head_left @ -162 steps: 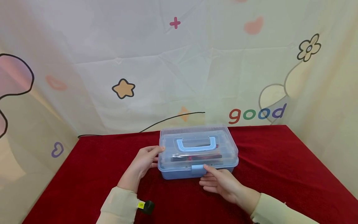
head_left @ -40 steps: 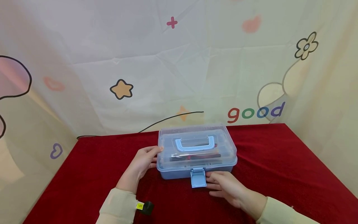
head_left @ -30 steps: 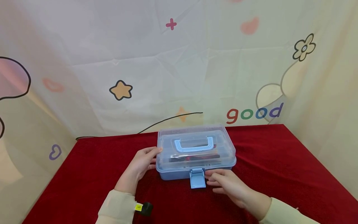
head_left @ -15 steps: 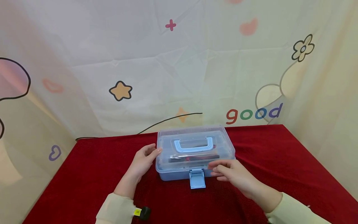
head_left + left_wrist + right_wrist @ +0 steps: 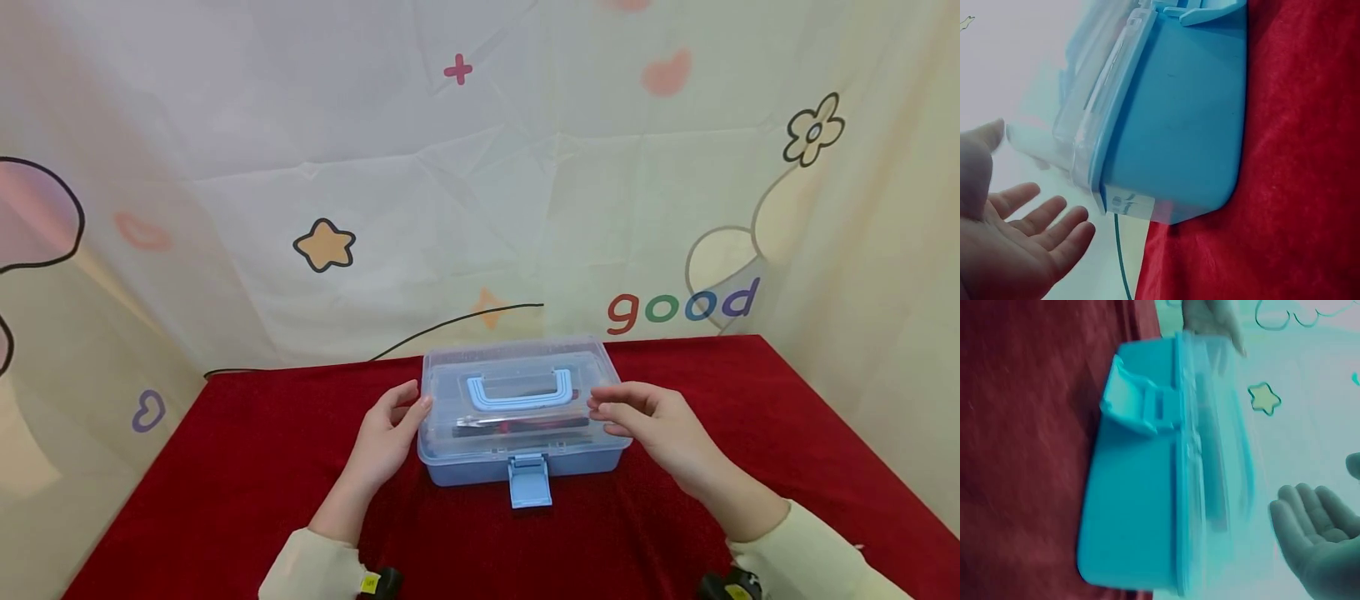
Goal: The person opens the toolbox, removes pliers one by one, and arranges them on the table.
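Note:
A blue plastic storage box [image 5: 525, 467] with a clear lid [image 5: 525, 358] rests on the red cloth. Its blue front latch [image 5: 529, 483] hangs flipped down, while the lid lies closed over the base. A pale blue carry handle [image 5: 519, 402] lies on top. My left hand [image 5: 386, 437] is at the box's left side, thumb near the lid edge, the other fingers spread beside the wall in the left wrist view. My right hand [image 5: 656, 421] hovers by the lid's right side, fingers bent loosely with nothing in them. Dark and red pen-like items [image 5: 521, 427] show through the lid.
Red velvety cloth [image 5: 225, 500] covers the table around the box. Behind it hangs a white printed curtain [image 5: 375, 208] with a star and the word "good". Wrist straps with small black cameras [image 5: 388, 582] sit at both cuffs.
The latch has swung from fastened to hanging down. My right hand has left it, rising and moving right to the lid's side. My left fingers have loosened from the box's left side.

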A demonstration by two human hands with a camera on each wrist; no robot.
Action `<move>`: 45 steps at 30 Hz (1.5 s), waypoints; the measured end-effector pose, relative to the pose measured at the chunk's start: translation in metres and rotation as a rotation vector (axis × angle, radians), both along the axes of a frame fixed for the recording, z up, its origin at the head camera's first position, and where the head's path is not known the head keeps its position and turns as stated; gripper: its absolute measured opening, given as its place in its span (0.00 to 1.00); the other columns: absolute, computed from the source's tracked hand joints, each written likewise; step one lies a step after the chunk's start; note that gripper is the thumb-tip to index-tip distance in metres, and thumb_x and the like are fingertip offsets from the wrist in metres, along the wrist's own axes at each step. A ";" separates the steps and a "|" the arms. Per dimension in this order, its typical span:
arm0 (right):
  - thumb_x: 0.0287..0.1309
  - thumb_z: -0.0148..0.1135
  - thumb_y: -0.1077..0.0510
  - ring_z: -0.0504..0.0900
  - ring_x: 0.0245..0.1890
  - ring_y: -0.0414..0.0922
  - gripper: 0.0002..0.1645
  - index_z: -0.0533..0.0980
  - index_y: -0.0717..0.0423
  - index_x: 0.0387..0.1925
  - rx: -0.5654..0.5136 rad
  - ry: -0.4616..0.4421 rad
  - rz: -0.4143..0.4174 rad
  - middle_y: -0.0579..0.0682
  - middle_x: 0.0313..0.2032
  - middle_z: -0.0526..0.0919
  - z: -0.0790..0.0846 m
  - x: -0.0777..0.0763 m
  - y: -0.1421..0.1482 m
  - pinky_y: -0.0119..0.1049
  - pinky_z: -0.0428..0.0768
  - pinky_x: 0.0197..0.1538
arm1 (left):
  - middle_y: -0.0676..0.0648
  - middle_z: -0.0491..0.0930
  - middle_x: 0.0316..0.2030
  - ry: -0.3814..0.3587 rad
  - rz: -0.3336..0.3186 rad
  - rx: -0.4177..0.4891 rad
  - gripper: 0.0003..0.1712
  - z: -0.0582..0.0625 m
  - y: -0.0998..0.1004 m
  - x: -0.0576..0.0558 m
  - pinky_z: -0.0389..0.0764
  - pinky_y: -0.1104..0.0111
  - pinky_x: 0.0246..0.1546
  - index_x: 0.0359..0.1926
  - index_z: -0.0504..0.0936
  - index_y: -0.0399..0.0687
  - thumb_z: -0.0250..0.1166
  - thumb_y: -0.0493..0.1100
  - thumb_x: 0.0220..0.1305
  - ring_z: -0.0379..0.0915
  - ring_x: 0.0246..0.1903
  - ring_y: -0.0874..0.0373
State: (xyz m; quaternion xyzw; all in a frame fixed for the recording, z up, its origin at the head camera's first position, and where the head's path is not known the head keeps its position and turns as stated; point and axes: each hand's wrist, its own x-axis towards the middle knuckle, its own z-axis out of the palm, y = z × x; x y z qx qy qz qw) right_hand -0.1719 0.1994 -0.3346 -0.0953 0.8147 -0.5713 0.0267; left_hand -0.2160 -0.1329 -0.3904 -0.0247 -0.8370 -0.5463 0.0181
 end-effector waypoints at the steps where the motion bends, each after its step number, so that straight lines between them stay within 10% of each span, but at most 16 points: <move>1: 0.63 0.56 0.52 0.83 0.47 0.48 0.25 0.72 0.63 0.56 0.014 0.033 -0.017 0.61 0.53 0.79 0.000 -0.001 0.002 0.30 0.82 0.46 | 0.45 0.65 0.66 0.006 -0.003 -0.003 0.37 0.000 0.000 0.001 0.73 0.52 0.58 0.68 0.62 0.51 0.58 0.59 0.62 0.67 0.61 0.47; 8: 0.59 0.60 0.52 0.82 0.46 0.50 0.25 0.73 0.58 0.56 0.199 0.280 -0.120 0.57 0.52 0.80 -0.003 -0.013 0.011 0.27 0.81 0.43 | 0.45 0.57 0.69 0.083 -0.048 -0.060 0.50 -0.001 0.002 0.006 0.64 0.47 0.64 0.72 0.53 0.51 0.67 0.56 0.53 0.55 0.67 0.43; 14: 0.55 0.65 0.53 0.73 0.57 0.58 0.35 0.66 0.57 0.63 0.265 0.361 -0.117 0.58 0.60 0.72 -0.021 -0.030 0.017 0.54 0.76 0.56 | 0.47 0.50 0.72 0.137 -0.085 -0.108 0.60 -0.006 0.007 0.007 0.63 0.44 0.64 0.74 0.47 0.53 0.72 0.58 0.46 0.49 0.70 0.46; 23: 0.51 0.67 0.51 0.59 0.67 0.61 0.50 0.53 0.57 0.71 0.230 0.237 -0.036 0.62 0.68 0.59 -0.042 -0.041 0.025 0.62 0.63 0.64 | 0.50 0.45 0.73 0.116 -0.096 -0.078 0.64 -0.012 0.009 0.007 0.60 0.44 0.66 0.74 0.44 0.55 0.73 0.58 0.43 0.45 0.72 0.49; 45: 0.53 0.66 0.52 0.66 0.64 0.63 0.51 0.50 0.58 0.72 0.150 0.133 0.079 0.63 0.67 0.61 -0.065 -0.048 0.036 0.59 0.70 0.61 | 0.50 0.62 0.68 0.055 -0.172 0.050 0.56 -0.022 0.000 0.003 0.66 0.50 0.64 0.71 0.53 0.58 0.76 0.48 0.43 0.62 0.64 0.52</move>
